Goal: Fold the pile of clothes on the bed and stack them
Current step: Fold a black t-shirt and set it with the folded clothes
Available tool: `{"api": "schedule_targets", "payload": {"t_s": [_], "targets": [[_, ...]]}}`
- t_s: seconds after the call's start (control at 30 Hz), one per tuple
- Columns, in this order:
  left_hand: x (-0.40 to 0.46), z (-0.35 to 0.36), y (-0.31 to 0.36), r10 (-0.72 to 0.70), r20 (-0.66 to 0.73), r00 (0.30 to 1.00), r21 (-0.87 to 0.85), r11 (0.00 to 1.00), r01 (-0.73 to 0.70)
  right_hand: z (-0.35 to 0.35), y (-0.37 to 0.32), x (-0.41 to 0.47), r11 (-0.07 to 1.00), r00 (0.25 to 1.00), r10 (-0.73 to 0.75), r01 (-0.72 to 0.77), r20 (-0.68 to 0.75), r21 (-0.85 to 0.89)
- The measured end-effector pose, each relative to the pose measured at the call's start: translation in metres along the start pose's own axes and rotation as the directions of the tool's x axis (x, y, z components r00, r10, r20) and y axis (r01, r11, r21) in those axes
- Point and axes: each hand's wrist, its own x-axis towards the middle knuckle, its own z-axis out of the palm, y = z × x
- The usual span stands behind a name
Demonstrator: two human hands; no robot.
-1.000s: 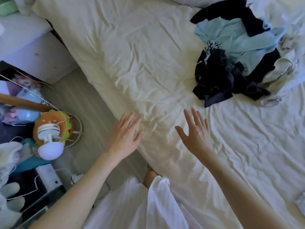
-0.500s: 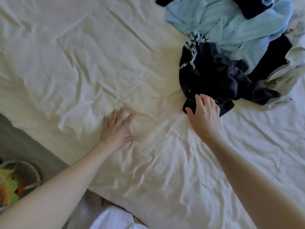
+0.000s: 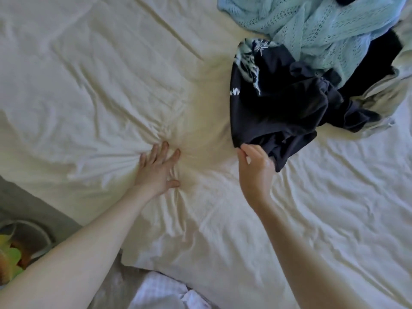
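Right hand [image 3: 256, 168] is pinching the near hem of the black garment [image 3: 274, 112], thumb and fingers curled round the fabric edge. Grip is at the garment's closest corner; the rest of it runs up and away from the hand into the pile of clothes [image 3: 323, 63].

Left hand [image 3: 156, 172] lies flat on the bed sheet [image 3: 89, 85], fingers straight and spread, holding nothing. The sheet bunches in radial creases round it, so it looks like it's bearing weight as a brace.

The black garment has a white print near its left edge and is crumpled, no clear long axis yet. It sits at the front of the pile, partly under a light blue knit top [image 3: 323, 30], with more dark cloth and a pale grey item [image 3: 379, 99] to the right. Whether the black piece is tangled with the others, I can't tell.

Key relation: the garment lies ahead and slightly right of the right hand, which is the nearer one and already on it. The left hand is well apart, to the left, over open sheet. My read: the step in hand is pulling the first item free. The bare sheet between the two hands is the obvious place to lay it out. Nothing folded or stacked in view, so the task is at its start.

Risk: dragging the hem may bring the knit top along.
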Motion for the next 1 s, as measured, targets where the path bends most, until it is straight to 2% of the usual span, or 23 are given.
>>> {"api": "schedule_targets", "payload": {"t_s": [0.03, 0.1, 0.17, 0.23, 0.3, 0.37, 0.47, 0.6, 0.7, 0.83, 0.9, 1.0], "targets": [[-0.002, -0.010, 0.000, 0.014, 0.051, 0.999, -0.049, 0.999, -0.011, -0.003, -0.010, -0.014, 0.997, 0.999, 0.026, -0.027, 0.019, 0.068], [-0.012, -0.034, -0.002, 0.030, 0.069, 0.997, -0.303, 0.953, -0.008, -0.009, -0.030, -0.038, 0.984, 0.997, 0.050, -0.060, 0.061, 0.167], [-0.032, -0.051, -0.003, -0.020, -0.039, 0.999, -0.564, 0.826, -0.006, -0.018, -0.046, -0.059, 0.981, 0.996, 0.015, -0.031, 0.083, 0.190], [-0.061, -0.065, 0.004, -0.084, -0.152, 0.985, -0.705, 0.707, -0.049, -0.032, -0.059, -0.078, 0.975, 0.989, -0.029, -0.004, 0.143, 0.221], [-0.094, -0.076, 0.023, -0.023, -0.214, 0.977, -0.774, 0.614, -0.155, -0.052, -0.065, -0.089, 0.965, 0.966, -0.032, -0.038, 0.258, 0.261], [-0.126, -0.081, 0.047, 0.122, -0.228, 0.966, -0.774, 0.579, -0.256, -0.077, -0.070, -0.092, 0.953, 0.942, 0.039, -0.135, 0.334, 0.269], [-0.160, -0.079, 0.080, 0.237, -0.282, 0.930, -0.711, 0.599, -0.368, -0.117, -0.078, -0.087, 0.904, 0.941, 0.163, -0.263, 0.297, 0.338], [-0.193, -0.090, 0.111, 0.300, -0.439, 0.847, -0.637, 0.560, -0.529, -0.160, -0.099, -0.091, 0.927, 0.968, 0.096, -0.171, 0.230, 0.333], [-0.216, -0.110, 0.121, 0.251, -0.532, 0.809, -0.603, 0.558, -0.570, -0.187, -0.123, -0.101, 0.916, 0.985, 0.035, -0.099, 0.167, 0.389], [-0.247, -0.141, 0.118, 0.158, -0.601, 0.784, -0.617, 0.532, -0.580, -0.214, -0.152, -0.107, 0.948, 0.983, -0.175, 0.156, 0.045, 0.279], [-0.263, -0.157, 0.112, 0.127, -0.566, 0.814, -0.675, 0.495, -0.547, -0.222, -0.157, -0.103, 0.933, 0.984, -0.174, 0.151, 0.041, 0.326], [-0.290, -0.190, 0.103, 0.116, -0.566, 0.816, -0.685, 0.484, -0.544, -0.235, -0.165, -0.094, 0.850, 0.969, -0.169, 0.051, 0.180, 0.525]]}}
